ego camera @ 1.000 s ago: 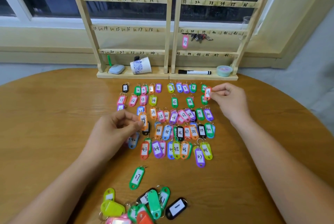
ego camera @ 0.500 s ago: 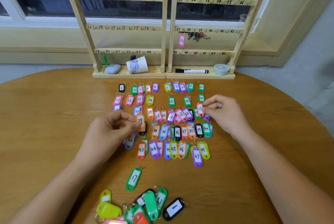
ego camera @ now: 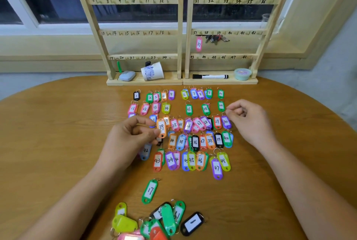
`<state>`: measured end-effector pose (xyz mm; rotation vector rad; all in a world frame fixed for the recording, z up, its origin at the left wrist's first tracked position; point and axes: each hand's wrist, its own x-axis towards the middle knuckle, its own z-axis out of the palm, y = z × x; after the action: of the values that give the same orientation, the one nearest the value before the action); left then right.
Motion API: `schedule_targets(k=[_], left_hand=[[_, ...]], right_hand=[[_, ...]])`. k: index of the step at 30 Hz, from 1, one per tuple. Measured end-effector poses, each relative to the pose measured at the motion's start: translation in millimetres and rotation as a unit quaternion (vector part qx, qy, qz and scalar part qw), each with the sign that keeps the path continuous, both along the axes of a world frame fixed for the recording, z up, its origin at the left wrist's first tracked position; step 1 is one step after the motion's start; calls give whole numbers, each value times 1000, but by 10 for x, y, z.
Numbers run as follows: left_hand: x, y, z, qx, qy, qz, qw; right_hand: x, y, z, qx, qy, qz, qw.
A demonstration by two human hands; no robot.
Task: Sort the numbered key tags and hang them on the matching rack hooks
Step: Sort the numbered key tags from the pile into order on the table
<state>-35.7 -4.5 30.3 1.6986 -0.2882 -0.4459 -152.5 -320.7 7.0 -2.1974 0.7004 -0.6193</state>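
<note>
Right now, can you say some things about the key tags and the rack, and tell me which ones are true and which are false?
1. The left hand pinches an orange tag marked 39. True.
2. The black marker stands inside the paper cup. False: it lies flat on the base of the rack, apart from the cup.
3. A pink tag marked 37 hangs on the rack. True.
4. The green tag marked 17 hangs on the rack. False: it lies on the table, alone, nearer the person than the sorted rows.
</note>
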Motion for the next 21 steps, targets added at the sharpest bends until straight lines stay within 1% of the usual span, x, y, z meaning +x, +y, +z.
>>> schedule_targets(k=[2,9,15,17,21], left_hand=[[38,-74,41,-4,-7,0,1000],[96,-635,216,59,-71,-59,994],[-136,-1139,93,101,-67,-140,983],[-216,-1245,54,129,-74,-160,976],[-345,-1365,49,182,-98,-163,965]], right_hand=[[4,-42,-20,2,-13,-8,1000],[16,-114,-85,7,-29,-22,999],[2,-100,-54,1,-34,-20,999],[-1,-86,-38,0,-33,-18,999],[-11,-56,-6,-12,-37,-11,999]])
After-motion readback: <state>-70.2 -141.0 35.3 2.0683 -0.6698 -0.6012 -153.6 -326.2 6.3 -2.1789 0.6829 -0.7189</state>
